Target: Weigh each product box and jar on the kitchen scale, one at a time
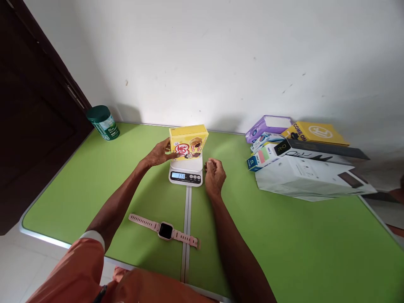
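Observation:
A yellow snack box (188, 143) stands upright on the white plate of a digital kitchen scale (185, 176), whose lit display shows digits. My left hand (160, 153) grips the box's left side, thumb across the front and fingers behind. Just right of the scale, my right hand (215, 173) rests on the table with its fingers curled in; whether anything is inside them is hidden. Nearer to me, a pink smartwatch (166, 231) lies stretched out flat, its screen dark.
The green folding table (252, 244) has a centre seam and stands against a white wall. A green canister (104, 123) is at the back left. Several boxes crowd the right side, among them a purple box (268, 126), a yellow box (318, 132) and a large white box (309, 176).

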`<state>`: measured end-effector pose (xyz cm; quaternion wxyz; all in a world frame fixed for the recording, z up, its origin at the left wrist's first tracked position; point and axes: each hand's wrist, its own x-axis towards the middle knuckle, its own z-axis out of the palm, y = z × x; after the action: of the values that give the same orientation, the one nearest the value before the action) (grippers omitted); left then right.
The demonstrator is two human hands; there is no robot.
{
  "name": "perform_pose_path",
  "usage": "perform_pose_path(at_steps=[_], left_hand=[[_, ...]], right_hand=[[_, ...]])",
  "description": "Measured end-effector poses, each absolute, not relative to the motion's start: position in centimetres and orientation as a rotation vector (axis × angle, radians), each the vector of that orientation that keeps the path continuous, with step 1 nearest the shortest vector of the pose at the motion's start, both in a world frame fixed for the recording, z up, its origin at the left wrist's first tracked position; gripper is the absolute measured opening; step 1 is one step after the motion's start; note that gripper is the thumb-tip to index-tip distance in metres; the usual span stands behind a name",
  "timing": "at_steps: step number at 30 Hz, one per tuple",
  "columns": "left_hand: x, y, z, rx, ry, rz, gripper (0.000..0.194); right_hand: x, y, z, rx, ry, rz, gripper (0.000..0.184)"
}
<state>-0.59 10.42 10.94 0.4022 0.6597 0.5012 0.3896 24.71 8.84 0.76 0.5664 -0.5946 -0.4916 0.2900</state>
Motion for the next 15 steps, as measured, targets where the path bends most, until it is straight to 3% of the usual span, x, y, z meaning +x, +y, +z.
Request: perform_pose_path(at_steps=[7, 15], left_hand=[[-0.2, 8.8, 10.1, 1.654, 1.257, 1.104, 0.087], [-1.5, 7.6, 5.9, 1.265, 1.558, 1.548, 0.087]], right_hand=[[24.4, 9.0, 0.6, -1.383, -1.132, 0.67, 0.051], [24.6, 9.2, 0.3, -1.386, -1.135, 0.657, 0.05]])
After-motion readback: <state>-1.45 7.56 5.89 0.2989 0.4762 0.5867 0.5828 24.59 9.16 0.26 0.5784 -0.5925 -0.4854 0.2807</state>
